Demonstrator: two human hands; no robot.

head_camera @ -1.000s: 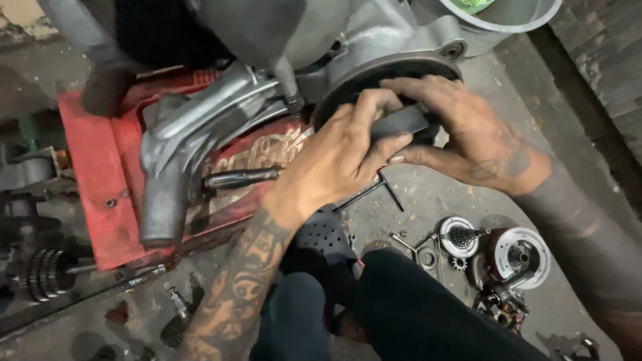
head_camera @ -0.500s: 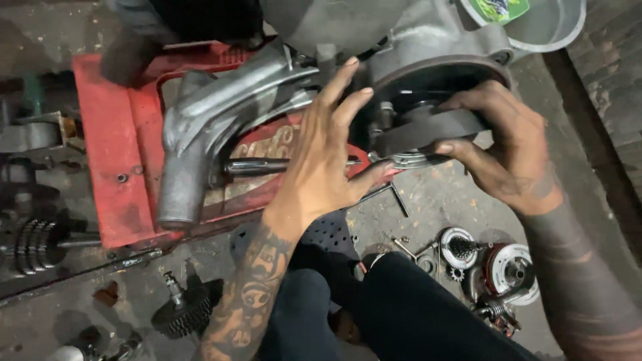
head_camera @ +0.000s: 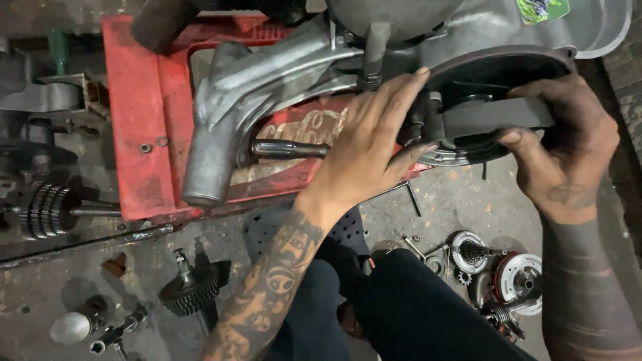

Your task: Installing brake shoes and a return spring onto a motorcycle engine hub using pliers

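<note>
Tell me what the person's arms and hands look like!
Both are bare: no gloves, no sleeves. The left arm has tattooed pictures and letters running to the left hand. The right arm has dark tattooed bands, with a small tattoo on the grimy right hand.

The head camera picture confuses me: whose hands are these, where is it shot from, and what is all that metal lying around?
There is no machine here, only a person at work. The camera sits on that person's head and looks down, so both tattooed arms are their own, and the dark trousers below are their legs.

The left hand lies flat, fingers spread, against a big grey metal engine casing, which rests on a red crate. The right hand grips a dark curved part at the round opening of the casing.

On the concrete floor lie loose parts: a ribbed gear stack on the left, a dark toothed gear on a shaft lower down, and a cluster of round clutch-like pieces on the right.
</note>
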